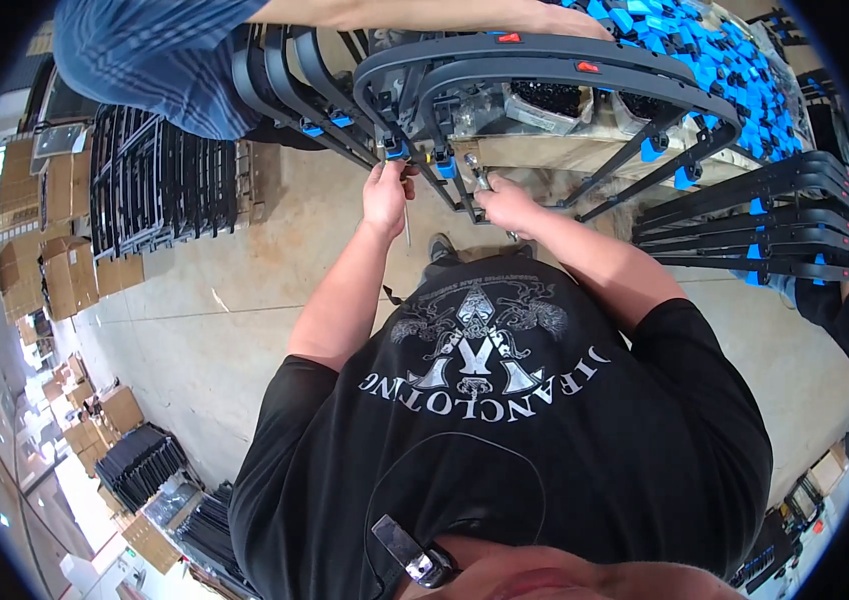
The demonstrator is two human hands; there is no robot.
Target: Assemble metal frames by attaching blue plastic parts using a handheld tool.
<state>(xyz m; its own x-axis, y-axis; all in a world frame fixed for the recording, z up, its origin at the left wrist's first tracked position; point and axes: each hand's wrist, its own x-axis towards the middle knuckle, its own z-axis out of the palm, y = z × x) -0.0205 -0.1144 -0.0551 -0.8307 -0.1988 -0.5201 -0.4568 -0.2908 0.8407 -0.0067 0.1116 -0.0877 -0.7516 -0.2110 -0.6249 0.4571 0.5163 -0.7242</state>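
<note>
My left hand (386,200) is closed at a blue plastic clip (397,149) on the leg of a dark grey curved tubular frame (505,48). A thin pale rod (408,228) shows below its fingers; exactly what they pinch is hidden. My right hand (508,205) is wrapped round a shiny metal wrench (483,180), beside a second curved frame (585,70) nearer to me. Another blue clip (446,167) sits on that frame's leg, between my hands. Both frames stand upright and carry a small red part on top.
Blue and black plastic pieces (745,85) are heaped on the table beyond. Boxes of small black parts (548,103) stand at its near edge. More frames (755,220) stand at right, stacked racks (165,185) at left. A co-worker in a blue shirt (155,70) reaches across the far side.
</note>
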